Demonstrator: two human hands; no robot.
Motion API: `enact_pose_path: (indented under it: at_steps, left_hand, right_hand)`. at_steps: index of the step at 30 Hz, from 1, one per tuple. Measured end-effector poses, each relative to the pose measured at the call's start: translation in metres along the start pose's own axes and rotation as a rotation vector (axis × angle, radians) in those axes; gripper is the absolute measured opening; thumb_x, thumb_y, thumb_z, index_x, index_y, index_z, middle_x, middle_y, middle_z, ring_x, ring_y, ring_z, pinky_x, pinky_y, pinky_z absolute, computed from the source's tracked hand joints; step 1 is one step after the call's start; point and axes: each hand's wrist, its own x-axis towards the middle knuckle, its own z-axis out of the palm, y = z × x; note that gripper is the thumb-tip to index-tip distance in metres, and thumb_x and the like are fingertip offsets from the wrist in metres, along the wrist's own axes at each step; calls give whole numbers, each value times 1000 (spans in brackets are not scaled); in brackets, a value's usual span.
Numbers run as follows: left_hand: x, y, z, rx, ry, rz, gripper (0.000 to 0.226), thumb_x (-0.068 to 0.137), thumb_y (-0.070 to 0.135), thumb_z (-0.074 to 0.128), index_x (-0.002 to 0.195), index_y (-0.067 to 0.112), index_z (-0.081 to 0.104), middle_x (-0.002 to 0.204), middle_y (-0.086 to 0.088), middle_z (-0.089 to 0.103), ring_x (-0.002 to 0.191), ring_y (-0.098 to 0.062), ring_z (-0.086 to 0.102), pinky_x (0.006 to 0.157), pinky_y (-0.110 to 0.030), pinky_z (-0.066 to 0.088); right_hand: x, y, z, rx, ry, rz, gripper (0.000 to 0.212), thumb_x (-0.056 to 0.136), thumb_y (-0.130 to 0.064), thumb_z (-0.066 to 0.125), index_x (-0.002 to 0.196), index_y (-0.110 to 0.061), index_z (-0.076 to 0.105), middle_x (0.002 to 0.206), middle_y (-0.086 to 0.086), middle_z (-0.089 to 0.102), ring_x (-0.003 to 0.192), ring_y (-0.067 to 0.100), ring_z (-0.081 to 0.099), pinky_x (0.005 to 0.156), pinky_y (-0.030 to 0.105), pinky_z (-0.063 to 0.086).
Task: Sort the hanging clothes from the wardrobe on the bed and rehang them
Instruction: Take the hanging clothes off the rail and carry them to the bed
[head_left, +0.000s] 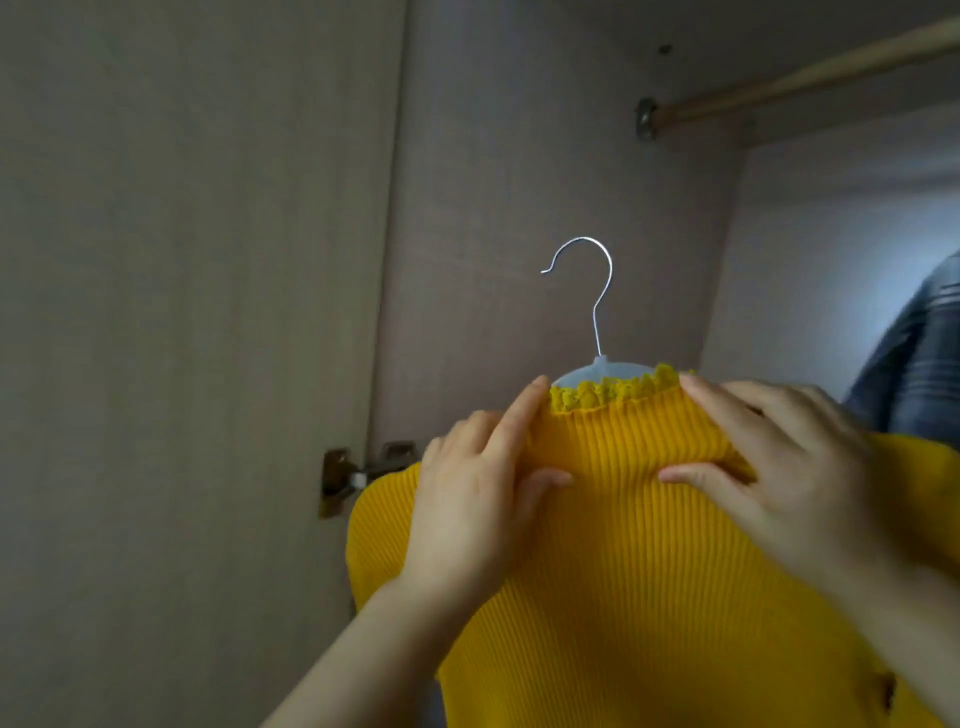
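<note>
A yellow ribbed sweater (623, 545) with a frilled collar sits on a white hanger (605, 371) whose metal hook points up, free in the air below the rod. My left hand (478, 499) pinches the left side of the collar between thumb and fingers. My right hand (769, 467) pinches the collar's right side the same way. The wooden wardrobe rod (810, 73) runs across the upper right, well above and to the right of the hook.
The wardrobe's side wall (519, 208) stands straight ahead, with the open door (182, 260) on the left and its metal hinge (343, 478) beside the sweater's shoulder. A grey-blue garment (919, 358) hangs at the right edge.
</note>
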Motion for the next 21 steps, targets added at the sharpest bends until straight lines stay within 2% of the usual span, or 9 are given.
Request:
enact_pose_path:
  at_steps: [3, 6, 11, 15, 19, 21]
  left_hand:
    - [-44, -15, -31, 112, -11, -94, 63, 84, 53, 45, 139, 23, 38, 94, 3, 58, 86, -19, 57, 76, -33, 44]
    - [-92, -27, -66, 266, -16, -195, 61, 85, 52, 41, 138, 23, 40, 91, 6, 57, 82, -16, 57, 74, -29, 42]
    - [-167, -41, -138, 506, -32, -358, 58, 84, 54, 42, 136, 28, 35, 89, 6, 59, 80, -16, 59, 76, -27, 40]
    - [-215, -44, -203, 667, -4, -463, 57, 84, 54, 41, 135, 29, 37, 93, 4, 60, 87, -9, 48, 80, -20, 35]
    - [-253, -41, -273, 826, 11, -531, 55, 87, 52, 40, 136, 27, 36, 101, 3, 63, 92, -10, 48, 82, -23, 36]
    - [-268, -39, -306, 911, 11, -558, 55, 88, 50, 40, 137, 25, 35, 105, 1, 63, 95, -14, 54, 85, -29, 41]
  right_hand:
    - [-12, -42, 27, 161, 40, -6, 59, 81, -52, 58, 118, -6, 60, 96, 13, 63, 87, 25, 52, 79, 37, 42]
    - [-22, -95, 50, 351, 53, -11, 57, 82, -50, 58, 119, -8, 59, 96, 10, 60, 86, 24, 52, 78, 36, 43]
    - [-25, -198, 68, 649, 23, -42, 58, 85, -53, 52, 128, -16, 46, 104, 2, 48, 89, 21, 50, 79, 34, 44]
    - [-15, -283, 67, 866, 68, -60, 56, 87, -54, 52, 129, -17, 46, 105, 0, 49, 90, 20, 50, 80, 34, 43]
    - [3, -367, 51, 1031, 117, -92, 57, 85, -51, 56, 128, -16, 47, 106, 1, 51, 88, 20, 51, 77, 34, 43]
    - [13, -404, 39, 1087, 110, -104, 57, 84, -51, 55, 128, -15, 47, 104, 4, 54, 88, 21, 50, 77, 33, 41]
